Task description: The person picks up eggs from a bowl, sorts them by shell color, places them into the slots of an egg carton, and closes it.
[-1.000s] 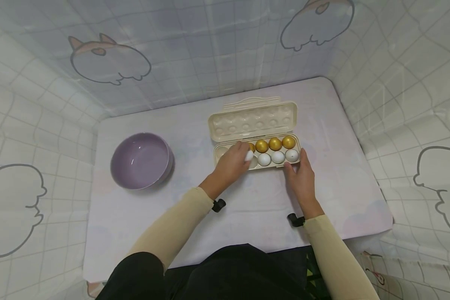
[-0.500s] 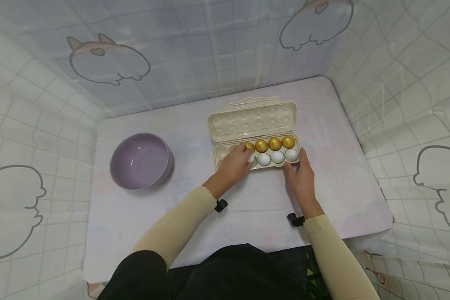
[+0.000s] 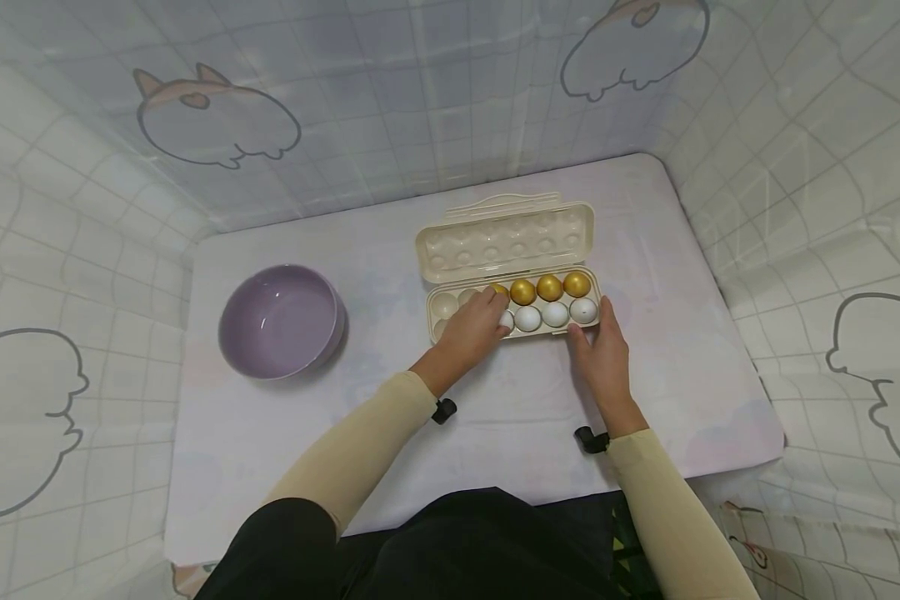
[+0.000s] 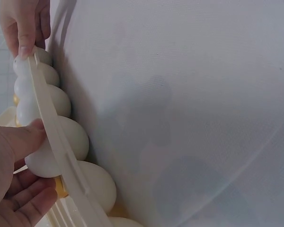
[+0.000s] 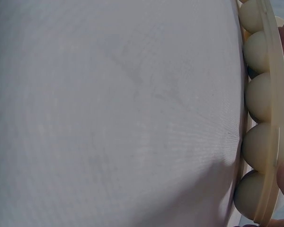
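Observation:
A cream plastic egg carton (image 3: 504, 240) lies with its lid laid back on the table. Gold eggs (image 3: 550, 287) fill part of its far row, and white eggs (image 3: 555, 314) part of the near row. My left hand (image 3: 467, 331) holds a white egg (image 4: 40, 160) between thumb and fingers, down in a near-row cup. This hand covers some of the middle cups in the head view; cups at the left end are vacant. At the carton's right end, my right hand (image 3: 603, 367) grips the corner, its thumb on the front edge.
A purple bowl (image 3: 281, 325) stands on the left of the cloth-covered table (image 3: 375, 292), with nothing seen inside it. Grid-patterned curtains (image 3: 390, 108) with cartoon animals surround the table at the back and sides.
My left hand has moved slightly right and lowered the white egg into a near-row cup beside the other white eggs. My right hand has stayed on the carton's right end.

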`<state>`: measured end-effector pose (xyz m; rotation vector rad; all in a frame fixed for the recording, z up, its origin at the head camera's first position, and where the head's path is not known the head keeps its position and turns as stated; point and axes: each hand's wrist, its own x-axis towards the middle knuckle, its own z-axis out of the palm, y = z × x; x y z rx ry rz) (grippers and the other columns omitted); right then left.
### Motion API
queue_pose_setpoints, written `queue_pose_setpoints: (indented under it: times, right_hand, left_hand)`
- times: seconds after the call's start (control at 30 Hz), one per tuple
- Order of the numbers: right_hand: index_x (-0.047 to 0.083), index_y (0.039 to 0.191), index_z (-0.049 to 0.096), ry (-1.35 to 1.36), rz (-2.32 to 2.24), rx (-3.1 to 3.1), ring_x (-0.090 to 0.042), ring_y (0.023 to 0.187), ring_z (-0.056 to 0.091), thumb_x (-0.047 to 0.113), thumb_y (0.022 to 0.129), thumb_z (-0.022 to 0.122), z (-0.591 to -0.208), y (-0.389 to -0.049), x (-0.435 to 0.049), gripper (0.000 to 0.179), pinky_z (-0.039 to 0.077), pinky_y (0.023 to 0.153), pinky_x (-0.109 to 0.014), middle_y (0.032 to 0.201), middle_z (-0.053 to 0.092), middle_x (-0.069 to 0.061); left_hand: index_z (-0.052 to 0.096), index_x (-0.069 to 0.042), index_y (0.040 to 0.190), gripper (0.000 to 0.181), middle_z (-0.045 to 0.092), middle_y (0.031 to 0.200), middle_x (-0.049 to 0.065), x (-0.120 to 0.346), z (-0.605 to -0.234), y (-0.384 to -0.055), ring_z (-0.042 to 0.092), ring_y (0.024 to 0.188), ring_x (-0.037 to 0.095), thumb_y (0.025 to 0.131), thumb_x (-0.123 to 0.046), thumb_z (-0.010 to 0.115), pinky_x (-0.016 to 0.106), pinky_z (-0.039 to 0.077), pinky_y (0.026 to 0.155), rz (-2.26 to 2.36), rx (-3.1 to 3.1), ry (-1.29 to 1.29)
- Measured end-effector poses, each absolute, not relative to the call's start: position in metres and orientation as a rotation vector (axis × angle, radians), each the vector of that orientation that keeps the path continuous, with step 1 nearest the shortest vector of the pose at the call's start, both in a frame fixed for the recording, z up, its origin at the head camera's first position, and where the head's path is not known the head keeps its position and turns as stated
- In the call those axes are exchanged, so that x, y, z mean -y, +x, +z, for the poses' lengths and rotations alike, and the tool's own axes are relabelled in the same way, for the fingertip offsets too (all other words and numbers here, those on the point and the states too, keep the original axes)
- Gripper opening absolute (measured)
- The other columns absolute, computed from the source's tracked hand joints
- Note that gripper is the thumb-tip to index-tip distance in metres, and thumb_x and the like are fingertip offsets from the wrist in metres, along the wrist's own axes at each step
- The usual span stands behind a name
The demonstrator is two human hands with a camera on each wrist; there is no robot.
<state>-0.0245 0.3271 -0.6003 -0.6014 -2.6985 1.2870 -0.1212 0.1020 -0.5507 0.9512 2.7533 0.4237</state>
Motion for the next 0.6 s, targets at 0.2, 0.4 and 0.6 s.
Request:
queue_pose_setpoints:
  times: [0.2, 0.4, 0.6]
  right_hand:
    - [0.001, 0.167, 0.022, -0.599, 1.282, 2.700, -0.038, 0.159, 0.033, 0.025, 0.103, 0.070, -0.5993, -0.0246, -0.3267, 0.083, 0.031, 0.129, -0.054, 0.171, 0.032, -0.023]
    - [0.001, 0.167, 0.022, -0.598, 1.286, 2.698, -0.038, 0.159, 0.033, 0.024, 0.103, 0.070, -0.5990, -0.0248, -0.3268, 0.083, 0.031, 0.129, -0.054, 0.171, 0.032, -0.023]
    - [0.001, 0.167, 0.022, -0.593, 1.274, 2.715, -0.038, 0.159, 0.033, 0.023, 0.103, 0.070, -0.5998, -0.0254, -0.3279, 0.083, 0.031, 0.129, -0.054, 0.171, 0.032, -0.023]
  left_hand:
    - [0.063, -0.007, 0.118, 0.027, 0.061, 0.115, 0.008, -0.1030, -0.5522, -0.1204, 0.064, 0.106, 0.029, 0.099, -0.023, 0.074, 0.038, 0.058, 0.090, 0.429, -2.757, 0.967]
    - [0.065, -0.010, 0.116, 0.024, 0.060, 0.113, 0.006, -0.1017, -0.5598, -0.1206, 0.064, 0.101, 0.026, 0.099, -0.024, 0.074, 0.037, 0.058, 0.087, 0.429, -2.784, 1.010]
    - [0.068, -0.011, 0.122, 0.030, 0.064, 0.115, 0.006, -0.0948, -0.5576, -0.1201, 0.063, 0.105, 0.026, 0.100, -0.029, 0.074, 0.038, 0.056, 0.092, 0.499, -2.783, 0.998]
